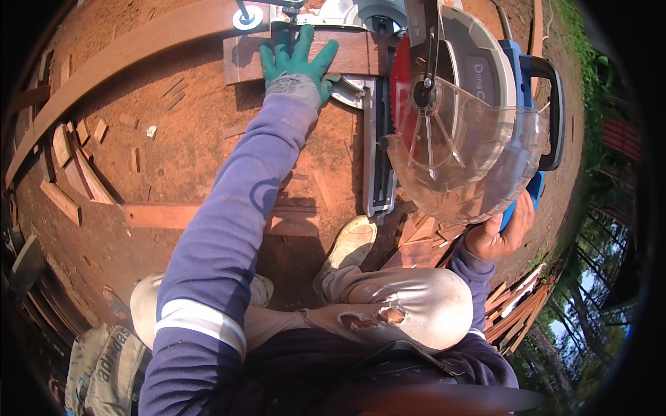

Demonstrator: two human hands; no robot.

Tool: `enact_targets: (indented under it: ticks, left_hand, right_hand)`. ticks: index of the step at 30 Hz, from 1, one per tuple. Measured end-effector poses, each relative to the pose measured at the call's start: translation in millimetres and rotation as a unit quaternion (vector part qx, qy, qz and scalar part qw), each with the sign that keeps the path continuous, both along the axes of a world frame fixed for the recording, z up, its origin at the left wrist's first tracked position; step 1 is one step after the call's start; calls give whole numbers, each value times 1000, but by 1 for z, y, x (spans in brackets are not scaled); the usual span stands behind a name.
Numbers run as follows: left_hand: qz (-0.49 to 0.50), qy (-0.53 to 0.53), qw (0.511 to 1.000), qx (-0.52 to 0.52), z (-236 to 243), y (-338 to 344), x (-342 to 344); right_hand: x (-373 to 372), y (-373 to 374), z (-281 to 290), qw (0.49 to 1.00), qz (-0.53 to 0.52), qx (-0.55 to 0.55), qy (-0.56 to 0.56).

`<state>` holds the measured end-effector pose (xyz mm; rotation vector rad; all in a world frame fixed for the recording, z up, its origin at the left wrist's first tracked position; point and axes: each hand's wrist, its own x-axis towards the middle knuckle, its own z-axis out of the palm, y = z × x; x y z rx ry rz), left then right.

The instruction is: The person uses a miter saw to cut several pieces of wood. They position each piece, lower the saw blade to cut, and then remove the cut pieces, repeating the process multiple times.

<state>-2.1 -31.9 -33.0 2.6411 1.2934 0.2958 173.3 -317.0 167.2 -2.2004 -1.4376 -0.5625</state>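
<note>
- The mitre saw [479,76] is the largest thing before us. With timber on its bed and a hand at each end of the setup, we judge placing and steadying to be done; cutting through is, in our judgement, what is left.
- The squared red-brown timber [357,55] lies flat on the far part of the saw, running left to right. Its long axis crosses our view almost level, roughly square to the blade. One end points left, in plain sight; the other runs right, behind the saw head, where we lose it.
- The clear blade guard [479,159] hangs on the near side of the saw head.
- The red saw blade [402,80] stands edge-on to the timber, right by its right-hand stretch. We see no finished cut on the visible wood, and cannot tell whether the teeth touch it or are turning.
- Our left hand [297,61], in a green-coated glove, is spread open on top of the timber, pressing rather than grasping, thumb toward us.
- Our right hand [503,232], bare, is curled around the blue handle [512,211] at the saw's near right; we cannot see any trigger.
- Small offcuts [135,160] lie scattered on the reddish ground to the left.
</note>
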Motion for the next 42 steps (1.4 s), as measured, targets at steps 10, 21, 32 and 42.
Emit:
enact_targets:
  ticks: [10, 21, 32, 42]
  left_hand:
    - [53, -110, 993, 11, 13, 13, -24]
    - [271, -547, 560, -561, -38, 75, -96]
    - [293, -536, 550, -570, -9, 55, -81]
    - [332, -557, 544, -531, -8, 52, -74]
  right_hand:
    - [1, 0, 2, 1000, -2, 1, -9]
    - [2, -2, 2, 1000, -1, -8, -16]
    - [1, -3, -1, 1000, -11, 6, -5]
    - [2, -2, 0, 1000, 1, 13, -2]
